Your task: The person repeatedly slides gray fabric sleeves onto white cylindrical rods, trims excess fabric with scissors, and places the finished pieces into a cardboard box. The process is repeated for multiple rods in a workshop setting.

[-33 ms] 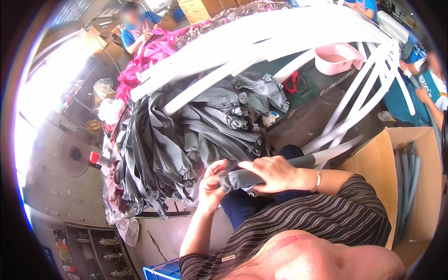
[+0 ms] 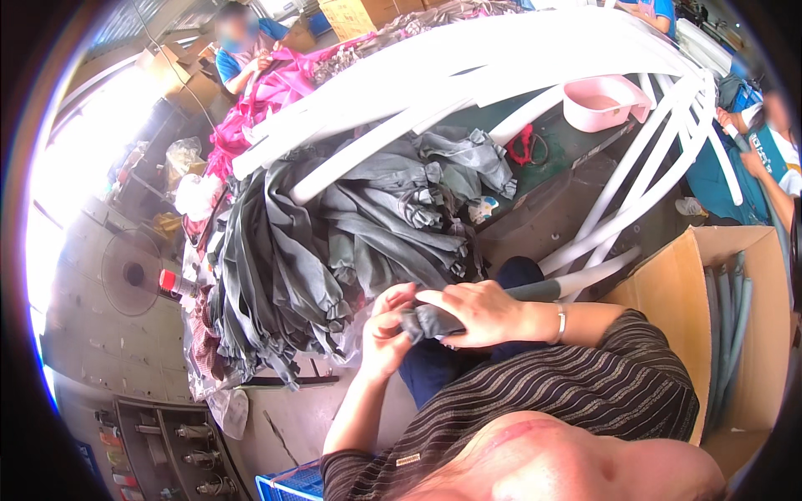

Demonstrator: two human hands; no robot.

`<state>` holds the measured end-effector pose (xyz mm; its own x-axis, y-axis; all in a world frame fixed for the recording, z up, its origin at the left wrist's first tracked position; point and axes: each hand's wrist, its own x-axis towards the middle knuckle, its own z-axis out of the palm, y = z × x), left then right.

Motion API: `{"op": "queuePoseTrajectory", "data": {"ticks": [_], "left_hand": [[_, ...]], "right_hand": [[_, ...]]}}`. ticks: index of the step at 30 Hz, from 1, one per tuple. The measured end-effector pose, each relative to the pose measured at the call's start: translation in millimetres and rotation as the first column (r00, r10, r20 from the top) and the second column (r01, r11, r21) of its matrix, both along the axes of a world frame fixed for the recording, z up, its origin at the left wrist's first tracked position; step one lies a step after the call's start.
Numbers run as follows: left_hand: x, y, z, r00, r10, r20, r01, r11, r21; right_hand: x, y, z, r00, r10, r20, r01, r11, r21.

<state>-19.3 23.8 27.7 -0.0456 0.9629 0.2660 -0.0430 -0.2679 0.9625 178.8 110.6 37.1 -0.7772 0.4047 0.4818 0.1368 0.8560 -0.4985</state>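
Observation:
My left hand (image 2: 383,332) and my right hand (image 2: 478,311) meet over my lap, both closed on the end of a grey fabric sleeve (image 2: 428,321). The sleeve runs right under my right wrist, where it covers a long white strip (image 2: 595,274) that leads up toward the bench. I wear a thin bracelet on my right wrist. Just beyond my hands a big pile of grey fabric sleeves (image 2: 334,242) hangs over the bench edge. Above it a bundle of long white strips (image 2: 501,63) lies across the bench.
A pink basin (image 2: 603,102) and a red tool (image 2: 523,145) sit on the green bench. An open cardboard box (image 2: 668,280) with grey-covered strips stands at my right. A person in blue (image 2: 242,58) handles pink fabric far left; another person (image 2: 773,159) is at right. A fan (image 2: 129,271) is at left.

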Motion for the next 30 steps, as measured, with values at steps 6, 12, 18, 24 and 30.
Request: {"op": "queuePoseTrajectory", "data": {"ticks": [6,12,18,24,30], "left_hand": [[11,-4,4,0.890,0.379,-0.253,-0.307,0.909,0.283],[15,-17,4,0.775,0.287,-0.563,-0.231,0.958,0.170],[8,-22,26,0.662,0.030,-0.748,-0.196,0.971,-0.135],[3,-22,21,0.735,0.255,-0.628,-0.123,0.961,0.246],[23,-14,30,0.376,0.579,-0.724,0.005,0.780,0.626]], "right_hand": [[-22,10,-1,0.996,-0.075,-0.052,0.070,0.994,-0.088],[-18,6,1,0.986,-0.004,0.166,0.006,1.000,-0.016],[-23,-2,1,0.960,0.072,0.269,-0.107,0.987,0.117],[-23,4,7,0.973,0.094,0.209,-0.094,0.996,-0.010],[-35,1,15,0.985,0.171,0.037,-0.167,0.981,-0.104]]}}
